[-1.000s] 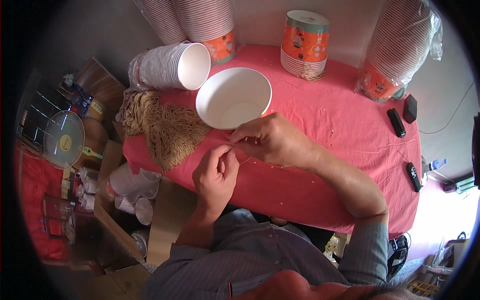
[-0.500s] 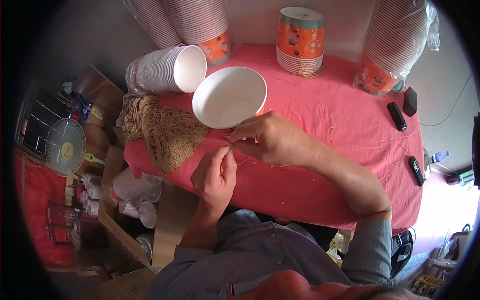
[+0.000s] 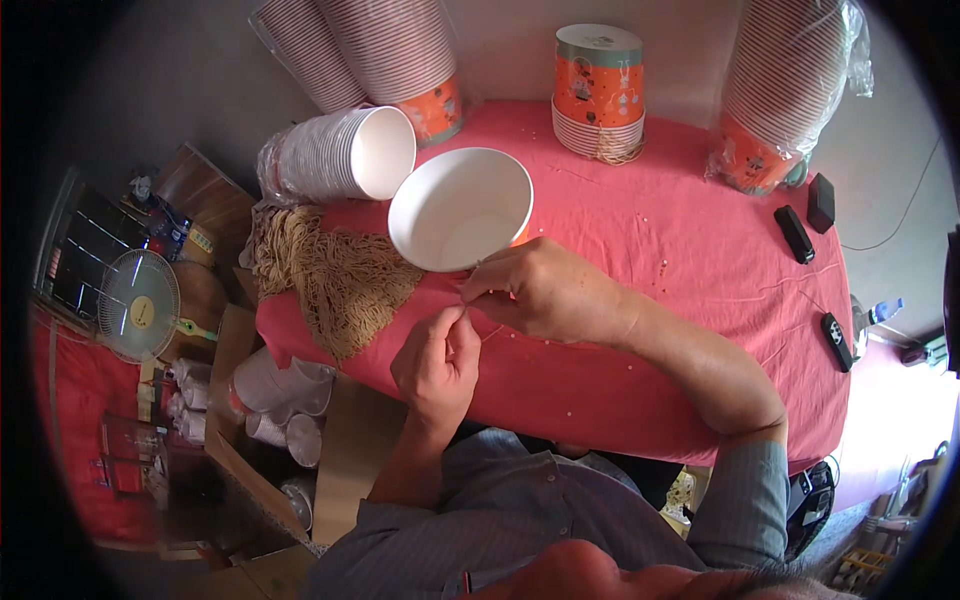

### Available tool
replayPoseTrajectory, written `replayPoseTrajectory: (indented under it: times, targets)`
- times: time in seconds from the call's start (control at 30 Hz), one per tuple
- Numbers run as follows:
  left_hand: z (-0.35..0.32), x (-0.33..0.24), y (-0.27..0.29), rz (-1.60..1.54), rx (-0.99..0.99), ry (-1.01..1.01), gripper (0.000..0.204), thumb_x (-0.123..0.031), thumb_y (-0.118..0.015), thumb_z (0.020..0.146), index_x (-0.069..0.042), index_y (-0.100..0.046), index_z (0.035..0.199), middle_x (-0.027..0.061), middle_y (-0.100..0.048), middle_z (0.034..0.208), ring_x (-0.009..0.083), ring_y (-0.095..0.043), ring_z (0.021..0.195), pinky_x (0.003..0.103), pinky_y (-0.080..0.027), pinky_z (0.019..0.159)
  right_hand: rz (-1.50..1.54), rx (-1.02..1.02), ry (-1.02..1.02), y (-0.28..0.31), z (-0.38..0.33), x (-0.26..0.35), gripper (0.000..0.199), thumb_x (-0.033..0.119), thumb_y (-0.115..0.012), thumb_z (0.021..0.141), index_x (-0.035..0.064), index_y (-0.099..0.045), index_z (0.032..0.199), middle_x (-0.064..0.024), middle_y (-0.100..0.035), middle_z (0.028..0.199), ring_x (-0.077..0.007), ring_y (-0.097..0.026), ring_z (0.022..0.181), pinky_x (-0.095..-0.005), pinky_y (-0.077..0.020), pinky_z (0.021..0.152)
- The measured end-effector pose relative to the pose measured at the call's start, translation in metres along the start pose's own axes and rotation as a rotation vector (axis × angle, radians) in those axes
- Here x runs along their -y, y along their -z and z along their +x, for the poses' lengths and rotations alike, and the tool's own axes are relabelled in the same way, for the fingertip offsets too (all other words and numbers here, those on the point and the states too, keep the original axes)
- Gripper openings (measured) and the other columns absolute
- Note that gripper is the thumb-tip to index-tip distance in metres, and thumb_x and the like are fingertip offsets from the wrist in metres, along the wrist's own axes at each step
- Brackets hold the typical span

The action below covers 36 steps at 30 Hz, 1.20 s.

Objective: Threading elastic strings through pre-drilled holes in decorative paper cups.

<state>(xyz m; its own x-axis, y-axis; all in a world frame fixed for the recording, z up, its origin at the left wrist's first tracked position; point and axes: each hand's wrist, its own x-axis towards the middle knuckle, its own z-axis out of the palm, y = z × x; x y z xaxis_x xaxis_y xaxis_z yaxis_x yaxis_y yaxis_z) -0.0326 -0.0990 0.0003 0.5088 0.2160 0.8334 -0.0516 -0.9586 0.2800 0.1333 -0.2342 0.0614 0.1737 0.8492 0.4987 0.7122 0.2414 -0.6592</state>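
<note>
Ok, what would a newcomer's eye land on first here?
Probably the big white tub, mouth open, on the red tablecloth. Left of it, a heap of tan cords sprawls at the tablecloth's left edge. Just in front, the left hand and right hand hold their fingertips close together; whatever they pinch is too fine to make out.

Shirt (image 3: 510, 505): here we go, gry w/ thin stripes, lightly creased
Btns (image 3: 551, 478): small, round, down the front, 2 showing
Tab (image 3: 467, 582): there, nr the bottom edge, tiny, narrow, red w/ dk bits
R sleeve (image 3: 742, 505): gry, striped too, ends abt elbow
L sleeve (image 3: 385, 520): same gry, ends abt elbow
L hand (image 3: 437, 372): bare
R hand (image 3: 560, 292): bare, ditto
</note>
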Motion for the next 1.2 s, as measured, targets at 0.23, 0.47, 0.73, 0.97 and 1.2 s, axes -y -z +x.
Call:
replayPoseTrajectory:
  times: [0.23, 0.47, 0.73, 0.97, 1.2]
  targets:
    - [0.001, -0.006, 0.003, -0.154, 0.010, 0.228, 0.018, 0.002, -0.079, 0.094, -0.002, -0.074, 0.111, 0.0075, -0.069, 0.081, 0.0127, -0.061, 0.062, 0.029, -0.048, 0.056, 0.023, -0.007, 0.011, 0.001, 0.002, -0.003, 0.015, 0.001, -0.078, 0.092, 0.0009, -0.077, 0.107, -0.0178, -0.078, 0.106, -0.0353, -0.077, 0.100, -0.0439, -0.0621, 0.086]
    - [0.005, -0.006, 0.003, -0.423, 0.050, 0.423, 0.013, 0.000, -0.074, 0.101, 0.001, -0.074, 0.114, 0.0056, -0.075, 0.087, 0.0082, -0.065, 0.071, 0.025, -0.052, 0.065, 0.078, 0.074, -0.056, 0.005, 0.005, -0.005, 0.017, -0.001, -0.076, 0.095, 0.0006, -0.075, 0.112, -0.0156, -0.078, 0.108, -0.0310, -0.077, 0.101, -0.0408, -0.0612, 0.089]
    - [0.006, -0.008, 0.010, -0.540, 0.135, 0.541, 0.015, -0.001, -0.070, 0.104, 0.003, -0.072, 0.118, 0.0054, -0.075, 0.090, 0.0058, -0.065, 0.078, 0.022, -0.052, 0.069, 0.254, -0.048, -0.033, -0.001, 0.004, -0.009, 0.021, -0.002, -0.075, 0.098, 0.0013, -0.075, 0.119, -0.0099, -0.080, 0.111, -0.0204, -0.077, 0.106, -0.0361, -0.0619, 0.093]
    - [0.003, -0.006, 0.010, -0.549, 0.123, 0.532, 0.014, -0.001, -0.071, 0.104, 0.003, -0.072, 0.118, 0.0039, -0.074, 0.091, 0.0044, -0.064, 0.079, 0.021, -0.052, 0.069, 0.277, -0.007, -0.125, 0.002, 0.003, -0.007, 0.023, 0.001, -0.078, 0.097, 0.0015, -0.076, 0.120, -0.0082, -0.081, 0.112, -0.0164, -0.076, 0.105, -0.0329, -0.0620, 0.088]
    - [0.003, -0.005, 0.008, -0.600, 0.090, 0.558, 0.015, -0.001, -0.070, 0.105, 0.004, -0.072, 0.118, 0.0049, -0.075, 0.096, 0.0072, -0.069, 0.082, 0.022, -0.055, 0.071, 0.250, 0.042, -0.116, 0.003, 0.004, -0.003, 0.026, 0.003, -0.081, 0.094, 0.0036, -0.078, 0.120, -0.0082, -0.081, 0.113, -0.0163, -0.078, 0.101, -0.0307, -0.0618, 0.081]
